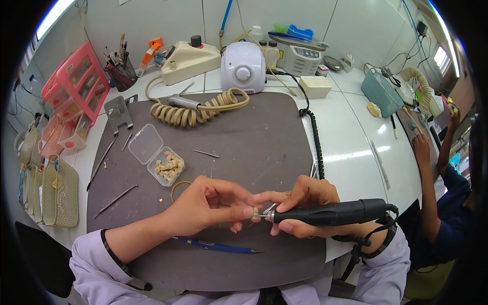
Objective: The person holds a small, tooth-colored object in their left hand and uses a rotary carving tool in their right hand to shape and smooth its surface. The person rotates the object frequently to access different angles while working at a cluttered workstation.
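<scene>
Between the thumb and fingers of my left hand (213,206) is a small cream-coloured tooth-like piece (255,214). My right hand (307,195) grips a black rotary handpiece (338,212), lying level with its metal tip pointing left. That tip meets the small piece, or comes very close to it; which one I cannot tell. My fingers partly hide the piece. Just beyond my left hand, a small clear plastic box (166,178) stands with its lid folded back, holding several similar cream pieces. A blue pen (218,246) lies nearer to me, below my hands.
On the brown mat (264,137) lie thin metal tools (116,202) and a coiled beige hose (188,113). A white control unit (243,67) stands behind, its black cord (316,137) running down the right. Pink drawers (76,86) stand at left. Another person's arm (426,173) is at right.
</scene>
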Demonstrator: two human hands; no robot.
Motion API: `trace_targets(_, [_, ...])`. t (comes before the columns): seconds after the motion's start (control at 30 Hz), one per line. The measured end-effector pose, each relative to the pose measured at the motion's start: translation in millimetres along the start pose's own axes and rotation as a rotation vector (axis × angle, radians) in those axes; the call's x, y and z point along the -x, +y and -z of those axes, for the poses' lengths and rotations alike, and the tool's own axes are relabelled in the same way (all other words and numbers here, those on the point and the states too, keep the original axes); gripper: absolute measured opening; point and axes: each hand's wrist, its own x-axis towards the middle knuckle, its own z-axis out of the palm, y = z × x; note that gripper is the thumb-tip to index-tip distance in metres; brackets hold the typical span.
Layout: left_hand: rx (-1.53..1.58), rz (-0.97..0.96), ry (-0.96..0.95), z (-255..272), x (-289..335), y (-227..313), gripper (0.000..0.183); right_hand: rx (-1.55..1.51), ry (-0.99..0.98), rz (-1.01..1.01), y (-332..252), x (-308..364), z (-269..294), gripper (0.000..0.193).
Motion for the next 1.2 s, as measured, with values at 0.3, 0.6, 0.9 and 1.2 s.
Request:
trace_targets(0.3, [0.009,-0.012,-0.001,0.1,-0.5,-0.8,0.018,0.022,-0.031,0.000,0.8,1.2,3.3,0.024])
trace_targets(0.6, [0.010,-0.008,-0.006,-0.5,0.2,1.3,0.019,0.007,-0.023,0.011,2.6,0.7,2.7,0.023])
trace_targets(0.9, [0.015,-0.014,-0.006,0.5,0.0,-0.3,0.019,0.041,-0.069,-0.025,3.5,1.9,6.6,0.024])
trace_targets(1.2, [0.016,-0.006,-0.010,0.1,-0.4,1.3,0.019,-0.002,-0.013,0.039,3.8,0.9,2.3,0.023])
